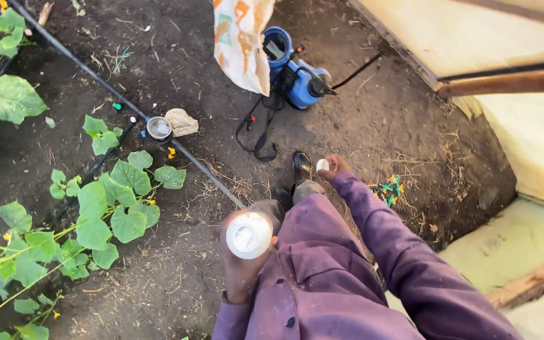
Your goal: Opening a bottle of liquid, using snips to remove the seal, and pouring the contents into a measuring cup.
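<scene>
The left hand (pixel 242 267) is closed around a white bottle (pixel 249 235), held upright before the purple coat. The right hand (pixel 333 167) pinches a small white cap (pixel 322 165) above the soil, near a blue sprayer (pixel 297 75).

Sack (pixel 242 41) cut off at top edge; bottle (pixel 249 235) body hidden behind its mouth; sprayer (pixel 297 72) partly behind sack.

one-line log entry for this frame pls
left hand: holds white bottle, open top up | right hand: holds small white cap, apart from bottle | nearby: blue sprayer, black drip hose, soil
</scene>
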